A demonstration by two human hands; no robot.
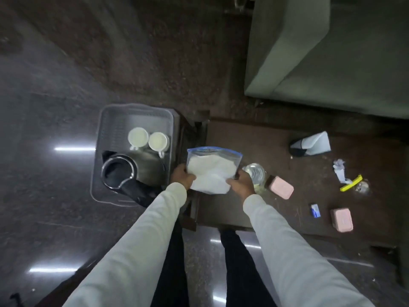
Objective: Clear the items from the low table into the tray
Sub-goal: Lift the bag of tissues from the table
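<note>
A clear zip bag of white powder (210, 168) hangs over the left end of the dark low table (254, 209). My left hand (181, 177) grips its lower left corner and my right hand (241, 182) grips its lower right corner. To the left a grey plastic tray (106, 129) stands on a small stool. It holds two white cups (138, 137) (157, 141) and a black kettle (119, 169). On the table lie a glass jar (254, 172), two pink boxes (281, 187) (341, 219), a small blue packet (315, 210), crumpled paper (339, 169), a yellow clip (352, 186) and a white carton (314, 144).
A green sofa (327, 54) fills the upper right, just behind the table. A glossy dark floor (55, 207) surrounds the stool and tray. My legs stand between the tray and the table's near edge.
</note>
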